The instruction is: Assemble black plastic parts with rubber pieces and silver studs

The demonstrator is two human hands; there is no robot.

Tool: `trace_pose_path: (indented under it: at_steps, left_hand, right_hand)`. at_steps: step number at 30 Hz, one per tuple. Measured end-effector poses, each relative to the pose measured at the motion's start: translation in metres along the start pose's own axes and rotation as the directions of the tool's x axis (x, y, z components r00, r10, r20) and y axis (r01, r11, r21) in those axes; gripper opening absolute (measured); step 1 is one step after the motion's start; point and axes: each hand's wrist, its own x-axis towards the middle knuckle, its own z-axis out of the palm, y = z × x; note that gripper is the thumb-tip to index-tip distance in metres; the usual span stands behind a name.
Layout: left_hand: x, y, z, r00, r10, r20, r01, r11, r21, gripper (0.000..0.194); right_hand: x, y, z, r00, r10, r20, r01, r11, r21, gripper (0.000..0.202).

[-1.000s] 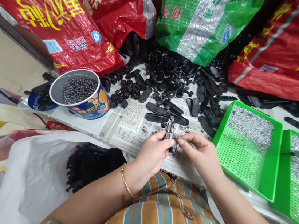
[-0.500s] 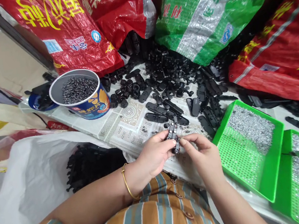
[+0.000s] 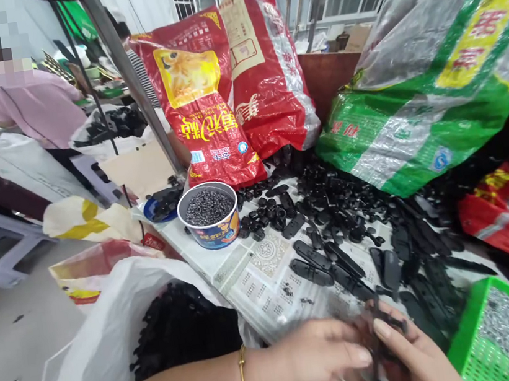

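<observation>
A long black plastic part (image 3: 378, 355) with short side arms stands on end between my two hands at the lower right of the view. The thumb and fingers of my right hand (image 3: 419, 350) are closed on it. My left hand (image 3: 305, 359) is close on its other side, fingers pointing at the part and smeared by motion; whether they touch it I cannot make out. Just beyond the hands lie several flat black plastic pieces (image 3: 312, 271) on the patterned tabletop (image 3: 261, 289).
A tub (image 3: 217, 236) of small dark pieces stands beside a blue dish (image 3: 147, 211). A green basket (image 3: 461, 338) holds small silvery pieces. Red sacks (image 3: 212, 121) and a green sack (image 3: 382, 161) line the back. Left below is a white bag (image 3: 90, 337); a person (image 3: 32, 107) is beyond.
The view has swung up and left, bringing the room and a person into sight. The black part has turned from flat to upright, and its grip has passed to my right hand.
</observation>
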Motion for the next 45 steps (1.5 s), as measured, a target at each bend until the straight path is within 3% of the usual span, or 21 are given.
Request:
trace_pose_path:
  at_steps: [2, 3, 5, 7, 8, 11, 14, 19, 21, 23, 24, 25, 26, 27, 28, 30, 34, 41, 45]
  left_hand:
    - [0.003, 0.017, -0.008, 0.981, 0.124, -0.151, -0.063, 0.933, 0.354, 0.024]
    - [0.006, 0.03, -0.013, 0.947, 0.267, -0.181, -0.126, 0.824, 0.552, 0.022]
    - [0.013, 0.061, -0.023, 0.774, 0.623, -0.115, -0.251, 0.469, 0.847, 0.02]
    - [0.024, 0.094, -0.033, 0.627, 0.779, -0.017, -0.149, 0.141, 0.979, 0.018]
    - [0.031, 0.109, -0.038, 0.584, 0.811, -0.019, -0.034, 0.048, 0.998, 0.014]
    - [0.055, 0.135, -0.049, 0.6, 0.798, -0.054, 0.057, 0.025, 0.998, 0.005]
    - [0.069, 0.143, -0.055, 0.632, 0.771, -0.08, 0.116, 0.007, 0.993, 0.008]
    - [0.061, 0.15, -0.054, 0.638, 0.768, -0.065, 0.157, -0.047, 0.986, 0.024]
    - [0.053, 0.147, -0.049, 0.594, 0.804, -0.03, 0.078, -0.02, 0.997, 0.034]
    - [0.043, 0.137, -0.041, 0.569, 0.82, -0.06, -0.136, 0.166, 0.977, 0.038]
    - [0.038, 0.128, -0.036, 0.604, 0.789, -0.113, -0.266, 0.333, 0.904, 0.037]
    - [0.034, 0.118, -0.031, 0.686, 0.707, -0.172, -0.361, 0.535, 0.764, 0.034]
    - [0.029, 0.106, -0.027, 0.795, 0.573, -0.199, -0.38, 0.726, 0.574, 0.029]
    - [0.025, 0.093, -0.023, 0.883, 0.433, -0.184, -0.341, 0.858, 0.383, 0.025]
    - [0.022, 0.081, -0.02, 0.931, 0.329, -0.156, -0.289, 0.929, 0.23, 0.023]
    - [0.017, 0.06, -0.016, 0.971, 0.219, -0.095, -0.217, 0.976, 0.03, 0.02]
    - [0.012, 0.035, -0.011, 0.985, 0.173, -0.027, -0.175, 0.979, -0.101, 0.02]
    - [0.009, 0.025, -0.007, 0.993, 0.114, -0.024, -0.116, 0.991, -0.066, 0.026]
    - [0.007, 0.025, -0.008, 0.987, 0.117, -0.111, -0.11, 0.992, 0.061, 0.022]
  right_hand:
    - [0.003, 0.001, -0.004, 0.999, -0.008, -0.043, 0.009, 1.0, 0.004, 0.037]
    - [0.004, 0.003, -0.006, 0.998, -0.026, -0.057, 0.025, 1.0, -0.017, 0.035]
    - [0.005, 0.008, -0.01, 0.994, -0.088, -0.062, 0.081, 0.991, -0.109, 0.03]
    - [0.001, 0.011, -0.01, 0.988, -0.146, -0.054, 0.133, 0.972, -0.191, 0.026]
    - [-0.001, 0.012, -0.009, 0.986, -0.161, -0.044, 0.15, 0.969, -0.196, 0.025]
    - [-0.011, 0.009, -0.002, 0.992, -0.124, -0.01, 0.123, 0.99, -0.067, 0.029]
    - [-0.018, 0.003, 0.002, 0.999, -0.036, 0.019, 0.035, 0.998, 0.059, 0.035]
    - [-0.023, 0.003, 0.001, 1.0, -0.006, -0.007, 0.007, 0.991, 0.131, 0.034]
    - [-0.023, 0.004, 0.0, 0.999, -0.034, -0.029, 0.037, 0.991, 0.125, 0.034]
    - [-0.023, 0.004, 0.0, 0.998, -0.051, -0.028, 0.053, 0.994, 0.1, 0.034]
    - [-0.023, 0.003, 0.0, 0.998, -0.061, -0.023, 0.063, 0.994, 0.084, 0.034]
    - [-0.022, 0.003, 0.001, 0.997, -0.073, -0.016, 0.074, 0.995, 0.068, 0.035]
    - [-0.022, 0.002, 0.001, 0.996, -0.087, -0.007, 0.088, 0.995, 0.049, 0.035]
    - [-0.021, 0.0, 0.002, 0.995, -0.104, 0.002, 0.104, 0.994, 0.03, 0.035]
    - [-0.021, -0.001, 0.002, 0.992, -0.123, 0.008, 0.123, 0.992, 0.012, 0.035]
    - [-0.019, -0.003, 0.003, 0.986, -0.163, 0.015, 0.164, 0.986, -0.018, 0.033]
    - [-0.018, -0.004, 0.005, 0.983, -0.184, 0.021, 0.185, 0.982, -0.04, 0.031]
    - [-0.017, -0.005, 0.003, 0.961, -0.275, -0.03, 0.27, 0.957, -0.108, 0.033]
    - [-0.011, -0.006, -0.003, 0.967, -0.247, 0.069, 0.256, 0.944, -0.207, 0.03]
